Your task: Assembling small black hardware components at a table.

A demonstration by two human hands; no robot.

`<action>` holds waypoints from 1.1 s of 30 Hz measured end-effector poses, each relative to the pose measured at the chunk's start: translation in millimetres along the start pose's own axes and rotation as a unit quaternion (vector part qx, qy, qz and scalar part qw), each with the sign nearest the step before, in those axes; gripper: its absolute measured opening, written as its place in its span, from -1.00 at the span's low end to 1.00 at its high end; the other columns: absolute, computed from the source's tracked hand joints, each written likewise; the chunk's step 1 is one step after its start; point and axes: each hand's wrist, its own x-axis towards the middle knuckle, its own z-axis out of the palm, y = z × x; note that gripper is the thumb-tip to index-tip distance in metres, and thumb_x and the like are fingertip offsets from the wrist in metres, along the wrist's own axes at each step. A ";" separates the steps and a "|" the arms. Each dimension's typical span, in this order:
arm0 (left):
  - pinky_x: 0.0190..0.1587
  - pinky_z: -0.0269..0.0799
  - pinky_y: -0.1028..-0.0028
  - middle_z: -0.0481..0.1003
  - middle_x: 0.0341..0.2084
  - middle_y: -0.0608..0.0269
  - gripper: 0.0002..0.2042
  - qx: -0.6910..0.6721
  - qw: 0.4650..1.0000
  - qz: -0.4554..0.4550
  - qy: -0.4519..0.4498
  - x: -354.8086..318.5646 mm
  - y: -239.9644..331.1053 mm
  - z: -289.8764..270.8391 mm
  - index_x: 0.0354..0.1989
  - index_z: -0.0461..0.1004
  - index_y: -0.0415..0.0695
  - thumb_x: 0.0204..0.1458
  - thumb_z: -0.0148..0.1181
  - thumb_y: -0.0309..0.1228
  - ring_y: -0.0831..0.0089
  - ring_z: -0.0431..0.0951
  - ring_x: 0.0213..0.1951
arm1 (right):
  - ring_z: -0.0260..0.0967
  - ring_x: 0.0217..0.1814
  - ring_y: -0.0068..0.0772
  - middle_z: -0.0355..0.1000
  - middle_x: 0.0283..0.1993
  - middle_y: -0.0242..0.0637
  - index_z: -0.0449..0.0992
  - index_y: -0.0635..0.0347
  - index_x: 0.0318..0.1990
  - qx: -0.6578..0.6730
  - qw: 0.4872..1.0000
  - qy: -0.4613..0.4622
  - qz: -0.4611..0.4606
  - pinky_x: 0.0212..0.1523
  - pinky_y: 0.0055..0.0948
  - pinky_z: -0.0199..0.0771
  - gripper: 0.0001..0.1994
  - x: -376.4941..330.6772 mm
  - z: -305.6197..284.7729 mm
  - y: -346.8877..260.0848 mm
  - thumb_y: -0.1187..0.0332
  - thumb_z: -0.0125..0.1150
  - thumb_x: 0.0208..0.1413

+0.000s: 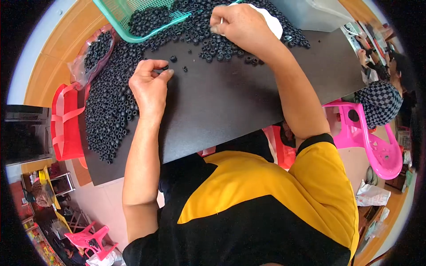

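While our left hand (pixel 150 87) pinches a hollow black bead (pixel 165 68) at eleven o'clock, our right hand's (pixel 244 25) fingers (pixel 218 12) curl at twelve; whether they grasp anything, we cannot tell.

Pale floor (pixel 102 199) is showing below dark table (pixel 217 99); pink plastic chair (pixel 382 155) is standing right of table; second pink seat (pixel 91 239) is standing well apart from table's left end; wood-toned panelling (pixel 55 46) is running beyond table's far left corner
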 end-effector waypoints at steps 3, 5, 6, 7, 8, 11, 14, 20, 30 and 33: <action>-0.43 0.36 0.57 0.47 -0.44 0.32 -0.83 -0.005 1.000 0.014 0.009 -2.8 3.5 2.1 -0.36 0.59 -0.28 -0.19 0.34 -0.67 0.63 0.41 -0.54 | 0.51 -0.40 -0.18 0.52 -0.44 -0.22 0.55 0.14 -0.39 -0.127 0.991 -0.031 -0.021 -0.31 -0.23 0.46 -0.92 -9.2 9.2 14.2 0.39 0.26 -0.06; -0.42 0.36 0.57 0.47 -0.46 0.30 -0.84 0.003 0.999 0.045 0.010 -3.7 4.4 -0.4 -0.36 0.58 -0.28 -0.18 0.34 -0.67 0.63 0.41 -0.54 | 0.51 -0.38 -0.14 0.54 -0.43 -0.16 0.58 0.14 -0.38 -0.137 0.988 -0.068 -0.037 -0.28 -0.19 0.45 -0.89 -11.4 10.9 19.2 0.40 0.28 -0.12; -0.42 0.36 0.57 0.47 -0.46 0.30 -0.84 0.000 0.999 0.044 0.012 -3.9 1.3 -1.1 -0.36 0.58 -0.28 -0.18 0.34 -0.67 0.63 0.41 -0.54 | 0.51 -0.36 -0.11 0.54 -0.41 -0.15 0.59 0.14 -0.36 -0.144 0.984 -0.094 -0.039 -0.28 -0.19 0.45 -0.88 -16.3 14.8 19.9 0.40 0.27 -0.11; -0.40 0.38 0.54 0.49 -0.46 0.26 -0.84 0.001 0.999 0.050 0.003 -3.5 -1.6 0.0 -0.36 0.57 -0.28 -0.18 0.34 -0.66 0.58 0.43 -0.53 | 0.51 -0.34 -0.08 0.55 -0.40 -0.13 0.60 0.14 -0.33 -0.154 0.980 -0.121 -0.040 -0.27 -0.18 0.45 -0.86 -21.8 17.3 21.5 0.41 0.27 -0.11; -0.37 0.41 0.51 0.50 -0.46 0.23 -0.84 0.004 0.998 0.056 -0.007 -2.6 -3.7 0.7 -0.36 0.57 -0.28 -0.18 0.34 -0.64 0.53 0.46 -0.52 | 0.52 -0.30 -0.04 0.56 -0.37 -0.12 0.61 0.13 -0.30 -0.154 0.979 -0.127 -0.043 -0.26 -0.15 0.46 -0.85 -28.3 19.9 23.3 0.40 0.28 -0.09; -0.32 0.44 0.42 0.52 -0.44 0.15 -0.82 0.046 0.997 0.061 -0.018 -0.7 -2.9 0.0 -0.35 0.57 -0.27 -0.19 0.35 -0.62 0.37 0.52 -0.47 | 0.52 -0.27 -0.02 0.55 -0.37 -0.09 0.60 0.11 -0.31 -0.204 0.974 -0.100 -0.018 -0.26 -0.11 0.47 -0.85 -41.9 33.6 29.2 0.37 0.30 -0.08; -0.31 0.45 0.38 0.52 -0.42 0.13 -0.79 0.064 0.993 0.095 -0.010 -2.5 -4.4 0.5 -0.33 0.57 -0.26 -0.22 0.36 -0.60 0.28 0.54 -0.43 | 0.53 -0.29 -0.01 0.54 -0.42 -0.10 0.61 0.07 -0.28 -0.223 0.972 -0.075 -0.019 -0.29 -0.09 0.47 -0.84 -49.1 44.9 34.3 0.33 0.31 -0.06; -0.39 0.42 0.46 0.50 -0.44 0.16 -0.82 -0.001 0.995 0.099 0.001 -9.6 6.6 1.9 -0.35 0.56 -0.25 -0.19 0.34 -0.64 0.43 0.52 -0.47 | 0.54 -0.35 0.00 0.53 -0.47 -0.09 0.58 0.09 -0.31 -0.241 0.966 -0.073 -0.057 -0.37 -0.07 0.48 -0.87 -51.9 47.4 35.0 0.36 0.22 -0.04; -0.42 0.36 0.58 0.43 -0.50 0.31 -0.81 -0.091 0.981 0.134 -0.110 -19.4 12.1 13.3 -0.32 0.57 -0.24 -0.16 0.32 -0.66 0.59 0.43 -0.50 | 0.49 -0.50 -0.14 0.48 -0.57 -0.21 0.49 0.13 -0.31 -0.211 0.965 -0.087 -0.130 -0.50 -0.19 0.40 -0.84 -45.7 47.1 28.3 0.29 0.28 0.02; -0.42 0.31 0.63 0.41 -0.49 0.39 -0.77 -0.211 0.963 0.111 -0.124 -21.1 11.7 13.9 -0.27 0.59 -0.20 -0.17 0.36 -0.66 0.65 0.38 -0.49 | 0.36 -0.60 -0.44 0.42 -0.61 -0.38 0.48 0.13 -0.31 0.307 0.918 -0.244 0.067 -0.58 -0.47 0.27 -0.85 -40.3 32.7 9.1 0.27 0.23 0.09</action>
